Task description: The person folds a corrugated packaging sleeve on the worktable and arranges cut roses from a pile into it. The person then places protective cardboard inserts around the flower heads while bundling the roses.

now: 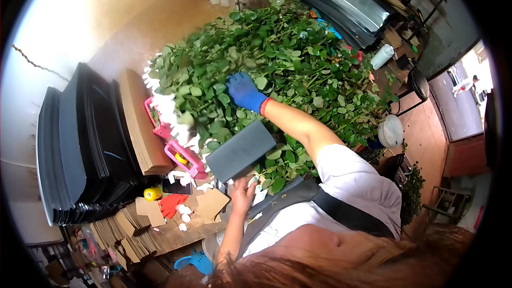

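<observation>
My left hand (242, 194) is bare, with its fingers against the lower edge of a dark grey ribbed block (241, 151), which is tilted over the table edge. My right hand (245, 92), in a blue glove with a red cuff, reaches into a large heap of leafy green stems (320, 74). Its fingers are bent round some of the stems, and leaves partly hide the fingertips. Nearby leaves are blurred. White flower heads or wrappings (178, 122) line the heap's left side.
Pink holders (184, 159), yellow tape (153, 193), a red glove (173, 204) and cardboard pieces (212, 204) lie near the left hand. Dark sheets (88, 144) stand at left. A white bucket (390, 131) and a stool (418, 84) are at right.
</observation>
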Demonstrator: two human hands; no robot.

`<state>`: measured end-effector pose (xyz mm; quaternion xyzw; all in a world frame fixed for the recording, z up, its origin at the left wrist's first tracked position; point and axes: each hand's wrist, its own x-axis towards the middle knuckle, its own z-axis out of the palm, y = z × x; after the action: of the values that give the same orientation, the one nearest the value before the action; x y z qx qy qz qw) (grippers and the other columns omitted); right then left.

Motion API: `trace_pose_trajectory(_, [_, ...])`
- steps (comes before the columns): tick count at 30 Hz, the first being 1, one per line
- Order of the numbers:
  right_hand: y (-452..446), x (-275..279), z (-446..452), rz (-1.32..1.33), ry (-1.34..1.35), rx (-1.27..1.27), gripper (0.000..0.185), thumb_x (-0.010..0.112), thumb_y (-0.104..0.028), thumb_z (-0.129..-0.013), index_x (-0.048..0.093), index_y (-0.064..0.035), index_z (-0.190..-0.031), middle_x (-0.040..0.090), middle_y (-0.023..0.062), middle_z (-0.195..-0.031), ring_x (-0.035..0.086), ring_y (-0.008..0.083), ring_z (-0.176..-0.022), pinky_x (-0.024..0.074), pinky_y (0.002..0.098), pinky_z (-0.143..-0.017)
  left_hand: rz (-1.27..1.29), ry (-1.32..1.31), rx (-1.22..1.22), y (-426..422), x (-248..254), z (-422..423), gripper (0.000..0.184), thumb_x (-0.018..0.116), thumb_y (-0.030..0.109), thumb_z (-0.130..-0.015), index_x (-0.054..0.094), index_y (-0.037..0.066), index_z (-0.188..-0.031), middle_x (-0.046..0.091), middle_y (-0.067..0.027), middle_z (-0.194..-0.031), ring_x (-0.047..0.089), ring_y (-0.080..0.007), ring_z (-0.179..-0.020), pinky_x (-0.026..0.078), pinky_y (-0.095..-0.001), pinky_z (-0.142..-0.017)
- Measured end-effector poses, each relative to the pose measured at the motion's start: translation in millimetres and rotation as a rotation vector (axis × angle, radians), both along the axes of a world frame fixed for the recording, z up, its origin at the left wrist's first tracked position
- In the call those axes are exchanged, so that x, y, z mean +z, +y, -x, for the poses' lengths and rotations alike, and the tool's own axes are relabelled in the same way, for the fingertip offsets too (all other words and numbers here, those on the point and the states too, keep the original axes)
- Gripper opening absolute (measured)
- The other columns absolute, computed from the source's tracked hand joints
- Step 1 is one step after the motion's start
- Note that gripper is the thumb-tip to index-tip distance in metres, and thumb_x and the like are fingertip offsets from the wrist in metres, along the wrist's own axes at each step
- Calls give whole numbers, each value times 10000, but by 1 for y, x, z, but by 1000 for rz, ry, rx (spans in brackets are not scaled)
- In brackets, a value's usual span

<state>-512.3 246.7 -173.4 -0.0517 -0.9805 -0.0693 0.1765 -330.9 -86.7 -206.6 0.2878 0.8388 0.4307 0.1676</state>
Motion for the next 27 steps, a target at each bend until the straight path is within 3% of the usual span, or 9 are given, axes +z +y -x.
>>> trace_pose_trajectory(3, [-14, 13, -19, 56, -248, 23, 201, 563, -182, -880, 720, -152, -1002, 658, 118, -1123, 569, 304, -1093, 419, 461, -909, 19, -59, 12, -3, -3, -2, 283, 765, 231, -871, 700, 83, -1104, 669, -153, -1041, 652, -340, -929, 526, -407, -817])
trace_pose_trajectory(5, [-8, 13, -38, 20, -625, 186, 155, 629, -188, -856, 728, -129, -960, 708, 116, -1015, 645, 304, -977, 477, 461, -820, 18, -41, 7, -3, -4, -2, 280, 765, 239, -871, 705, 90, -1101, 671, -153, -1043, 653, -340, -904, 527, -413, -808])
trace_pose_trajectory(7, [-1, 20, -49, 108, -706, 117, 150, 635, -163, -836, 723, -104, -942, 706, 121, -969, 664, 313, -981, 519, 447, -805, 8, -19, -2, -3, -3, -1, 279, 763, 244, -873, 708, 93, -1101, 671, -152, -1043, 653, -340, -889, 528, -414, -802])
trace_pose_trajectory(10, [-1, 55, -78, 281, -211, 225, 207, 630, -204, -863, 699, -102, -1029, 686, 115, -1021, 669, 308, -959, 531, 461, -803, 27, -45, 6, -3, -2, -2, 298, 765, 265, -871, 709, 97, -1111, 669, -164, -984, 652, -338, -869, 527, -419, -791])
trace_pose_trajectory(13, [9, -12, -98, 220, -350, 280, 247, 609, -207, -877, 690, -119, -1093, 679, 113, -1017, 674, 316, -989, 536, 469, -813, 37, -70, 28, -4, -12, -2, 302, 767, 271, -871, 710, 98, -1112, 665, -179, -900, 656, -333, -859, 530, -420, -768])
trace_pose_trajectory(16, [10, 3, -105, 194, -552, 269, 244, 584, -219, -891, 698, -183, -1103, 689, 111, -1017, 677, 327, -984, 541, 482, -813, 41, -83, 19, -5, -9, -1, 288, 764, 270, -874, 701, 84, -1084, 662, -176, -909, 664, -335, -852, 536, -410, -743])
trace_pose_trajectory(18, [8, 68, -99, 391, -665, 167, 246, 565, -259, -899, 699, -217, -1100, 710, 113, -958, 690, 322, -923, 551, 472, -801, 18, -30, 23, -3, -4, -3, 286, 761, 270, -876, 698, 81, -1081, 660, -172, -935, 664, -333, -851, 538, -407, -743])
trace_pose_trajectory(20, [27, 89, -90, 488, -279, 140, 245, 559, -281, -913, 693, -212, -1106, 714, 117, -928, 694, 313, -883, 554, 451, -802, 9, -13, 25, -4, -3, -3, 278, 755, 268, -881, 696, 82, -1079, 654, -159, -972, 663, -327, -845, 539, -406, -745])
trace_pose_trajectory(27, [57, 37, -35, -58, -303, 44, 254, 589, -271, -924, 679, -158, -1134, 598, 84, -1312, 555, 283, -1223, 414, 452, -1042, -20, -9, 13, -2, -2, -3, 268, 746, 270, -885, 704, 92, -1081, 657, -141, -991, 653, -322, -866, 526, -409, -778])
